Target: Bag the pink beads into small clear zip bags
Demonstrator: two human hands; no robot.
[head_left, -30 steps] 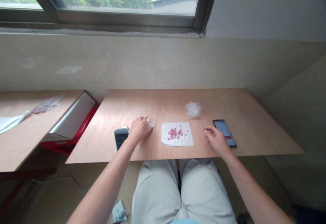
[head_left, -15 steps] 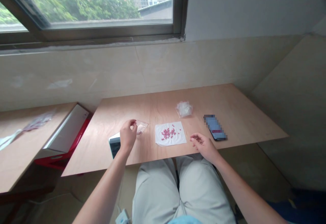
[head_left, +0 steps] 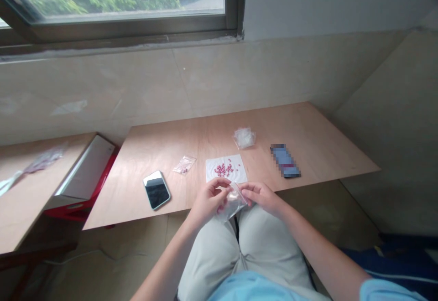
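Note:
A clear zip bag (head_left: 234,204) hangs over my lap at the table's front edge, pinched between both hands. My left hand (head_left: 208,200) grips its left side near the top, fingers closed. Closed on the pinkish strip along its right edge is my right hand (head_left: 263,196). Whatever may be inside this bag is hard to make out. Just beyond my hands lies a white sheet (head_left: 209,164) with a cluster of small red beads (head_left: 224,169) on it. To the left, a second small zip bag (head_left: 185,164) lies flat, with a few red beads inside.
A pile of clear bags (head_left: 244,137) sits behind the sheet. One phone (head_left: 156,190) lies at the left and another phone (head_left: 285,160) at the right of the wooden table (head_left: 328,150). A second table (head_left: 20,219) stands at the far left, beside a white box (head_left: 84,173).
My left hand has let go of the small bag on the left and moved right. Both hands have come together over the front edge and now hold another clear bag. The view has tilted down slightly.

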